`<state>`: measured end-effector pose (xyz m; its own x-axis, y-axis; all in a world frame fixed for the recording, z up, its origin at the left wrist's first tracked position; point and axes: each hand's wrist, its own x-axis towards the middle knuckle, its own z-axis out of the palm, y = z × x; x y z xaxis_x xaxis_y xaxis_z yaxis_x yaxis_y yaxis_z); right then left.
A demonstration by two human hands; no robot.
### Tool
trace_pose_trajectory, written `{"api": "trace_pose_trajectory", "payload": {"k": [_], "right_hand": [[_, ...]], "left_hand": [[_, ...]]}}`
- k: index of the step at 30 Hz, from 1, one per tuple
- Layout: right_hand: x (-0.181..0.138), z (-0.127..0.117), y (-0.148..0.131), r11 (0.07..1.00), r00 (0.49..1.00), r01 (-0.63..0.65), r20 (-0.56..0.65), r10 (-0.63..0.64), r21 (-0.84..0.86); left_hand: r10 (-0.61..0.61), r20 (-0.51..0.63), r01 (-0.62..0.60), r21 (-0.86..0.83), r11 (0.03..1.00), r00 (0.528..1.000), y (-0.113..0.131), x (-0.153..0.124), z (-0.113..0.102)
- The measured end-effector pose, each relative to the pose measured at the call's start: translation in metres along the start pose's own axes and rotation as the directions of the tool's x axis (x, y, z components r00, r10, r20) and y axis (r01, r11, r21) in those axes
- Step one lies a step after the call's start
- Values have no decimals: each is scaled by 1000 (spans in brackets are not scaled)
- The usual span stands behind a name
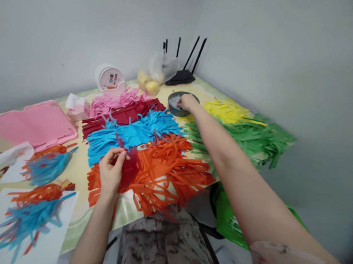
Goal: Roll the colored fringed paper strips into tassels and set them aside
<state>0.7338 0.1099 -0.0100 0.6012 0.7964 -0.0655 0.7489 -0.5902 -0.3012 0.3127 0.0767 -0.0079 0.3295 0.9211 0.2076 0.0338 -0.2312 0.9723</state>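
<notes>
My left hand (pixel 112 170) pinches a dark red strip of thin fringed paper (pixel 130 171) between thumb and fingers. The strip hangs over the orange fringed paper (pixel 151 162) at the table's near edge. Farther off, my right hand (pixel 188 102) dips its fingers into a round grey-green bowl (pixel 183 114). Whitish, translucent stuff (pixel 174 102) lies in the bowl; the fingertips look closed, and whatever they hold is hidden. Behind the orange pile spread blue fringed paper (pixel 132 131), dark red fringed paper (pixel 130 113) and pink fringed paper (pixel 113 103).
Right of the bowl lie yellow fringed paper (pixel 225 110) and green fringed paper (pixel 247 137). Blue-and-orange tassels (pixel 31 215) rest on white sheets at left, near a pink tray (pixel 32 122). A black router (pixel 182 76) and bagged yellow fruit (pixel 151 86) stand at the back.
</notes>
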Motion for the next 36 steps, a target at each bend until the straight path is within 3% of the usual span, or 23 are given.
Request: {"api": "trace_pose_trajectory", "payload": {"k": [5,9,12,14,16,20,25,32,36], "right_hand": [[-28,-18,0,970,993,39,-119,-11,238],[-92,-14,-39,837,970,236,-169,-174,494],[-165,2,-82,663,927,340,-121,-354,667],[-211,13,-106,353,864,281,-75,-498,892],[-244,22,-124,171,846,172,-57,-530,970],[-267,36,-142,7,879,83,-70,-472,997],[-268,45,-146,-33,902,88,-93,-422,996],[-276,48,-148,44,908,216,-183,-377,975],[-273,48,-146,57,901,231,-191,-389,971]], "left_hand": [[6,3,-6,-19,1000,1000,3,-2,1],[34,1,-34,-42,999,999,8,-7,3],[70,9,-70,-40,997,997,11,-12,5],[96,15,-95,-33,995,995,12,-16,5],[126,17,-126,-24,992,992,13,-19,5],[198,17,-198,-1,980,980,15,-24,4],[309,29,-311,74,948,950,16,-25,0],[572,116,-567,387,727,812,17,-24,-6],[468,137,-488,262,833,873,17,-23,-5]]}}
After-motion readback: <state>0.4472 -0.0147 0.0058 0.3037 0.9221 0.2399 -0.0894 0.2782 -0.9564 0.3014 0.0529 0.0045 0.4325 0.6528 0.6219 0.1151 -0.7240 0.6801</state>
